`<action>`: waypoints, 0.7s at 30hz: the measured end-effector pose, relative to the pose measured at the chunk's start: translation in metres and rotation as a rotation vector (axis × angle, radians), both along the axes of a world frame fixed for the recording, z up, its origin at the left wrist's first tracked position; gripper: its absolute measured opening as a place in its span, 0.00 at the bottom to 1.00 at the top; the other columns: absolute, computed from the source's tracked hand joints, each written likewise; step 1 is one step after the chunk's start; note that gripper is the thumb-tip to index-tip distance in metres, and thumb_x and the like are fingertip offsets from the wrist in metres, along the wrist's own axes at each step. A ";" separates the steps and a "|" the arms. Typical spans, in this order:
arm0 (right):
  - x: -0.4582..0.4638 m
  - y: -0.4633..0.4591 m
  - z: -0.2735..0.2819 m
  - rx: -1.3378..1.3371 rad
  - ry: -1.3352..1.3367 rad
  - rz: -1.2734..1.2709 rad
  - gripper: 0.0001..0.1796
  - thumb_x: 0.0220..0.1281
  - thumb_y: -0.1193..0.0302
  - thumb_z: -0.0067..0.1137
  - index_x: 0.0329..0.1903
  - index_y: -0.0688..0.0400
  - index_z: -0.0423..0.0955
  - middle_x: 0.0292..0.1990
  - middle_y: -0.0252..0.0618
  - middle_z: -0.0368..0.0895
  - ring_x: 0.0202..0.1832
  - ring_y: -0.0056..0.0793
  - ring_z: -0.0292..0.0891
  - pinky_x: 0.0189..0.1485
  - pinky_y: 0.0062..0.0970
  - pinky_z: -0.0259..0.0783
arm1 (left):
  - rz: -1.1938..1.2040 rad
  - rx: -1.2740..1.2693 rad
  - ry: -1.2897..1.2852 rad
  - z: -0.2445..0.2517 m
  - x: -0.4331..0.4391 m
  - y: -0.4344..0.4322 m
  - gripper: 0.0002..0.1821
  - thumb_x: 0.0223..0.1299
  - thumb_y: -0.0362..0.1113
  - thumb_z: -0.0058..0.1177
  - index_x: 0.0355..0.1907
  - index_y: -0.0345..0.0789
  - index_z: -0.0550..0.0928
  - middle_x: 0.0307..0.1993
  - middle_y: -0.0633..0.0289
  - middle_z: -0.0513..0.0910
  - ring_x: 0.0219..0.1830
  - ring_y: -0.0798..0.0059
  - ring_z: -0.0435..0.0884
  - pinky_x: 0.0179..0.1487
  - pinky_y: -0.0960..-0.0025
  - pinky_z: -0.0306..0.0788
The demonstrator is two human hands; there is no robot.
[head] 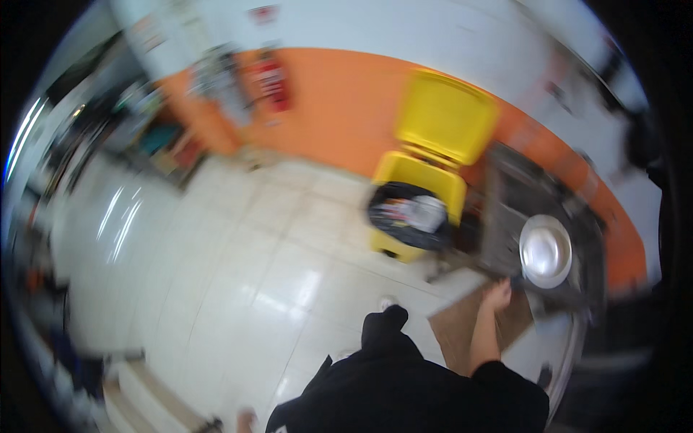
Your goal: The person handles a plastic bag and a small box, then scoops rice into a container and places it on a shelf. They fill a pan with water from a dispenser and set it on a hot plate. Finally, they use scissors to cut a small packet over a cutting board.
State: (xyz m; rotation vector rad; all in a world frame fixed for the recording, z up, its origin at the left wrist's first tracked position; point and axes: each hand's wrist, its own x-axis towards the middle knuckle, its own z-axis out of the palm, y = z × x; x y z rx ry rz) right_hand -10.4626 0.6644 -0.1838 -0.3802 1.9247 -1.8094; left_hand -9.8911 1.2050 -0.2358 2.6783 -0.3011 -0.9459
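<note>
My right hand point(498, 295) is stretched out to the right, its fingers curled at the near side of a round, shiny metal pan point(546, 251). A short dark part, which looks like a handle, lies between the hand and the pan, though blur hides the grip's details. The pan's bright inside faces up and shows no contents. Behind it is a dark grey counter or sink unit point(501, 230). At the bottom edge of the view, a blurred bit of my left hand point(246, 421) shows; its fingers cannot be made out.
A yellow pedal bin point(403, 253) stands with its lid point(446, 116) raised, its black liner point(403, 230) holding rubbish. A brown sheet point(460, 330) lies on the tiled floor point(238, 270). A fire extinguisher point(273, 84) hangs on the orange wall point(335, 108). Pale steps or shelves point(151, 395) are at lower left.
</note>
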 end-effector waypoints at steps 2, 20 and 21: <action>0.099 0.051 -0.035 0.215 0.289 0.093 0.22 0.64 0.58 0.52 0.41 0.68 0.75 0.27 0.47 0.79 0.22 0.33 0.72 0.23 0.32 0.70 | 0.071 -0.157 -0.120 0.017 0.060 0.003 0.18 0.63 0.41 0.45 0.41 0.28 0.80 0.24 0.55 0.80 0.23 0.74 0.77 0.27 0.67 0.71; 1.126 0.165 -0.078 0.468 -0.073 1.855 0.16 0.63 0.60 0.43 0.27 0.60 0.65 0.10 0.32 0.60 0.06 0.24 0.56 0.07 0.26 0.57 | 0.492 0.489 0.521 -0.069 0.389 0.222 0.29 0.70 0.53 0.28 0.67 0.38 0.62 0.66 0.53 0.61 0.69 0.60 0.57 0.68 0.61 0.56; 1.190 0.187 -0.064 0.479 -0.155 1.925 0.16 0.64 0.60 0.43 0.27 0.59 0.65 0.10 0.31 0.59 0.06 0.24 0.55 0.07 0.26 0.57 | 0.580 0.441 0.483 -0.084 0.398 0.239 0.30 0.69 0.53 0.29 0.66 0.38 0.63 0.65 0.52 0.62 0.69 0.60 0.58 0.68 0.61 0.56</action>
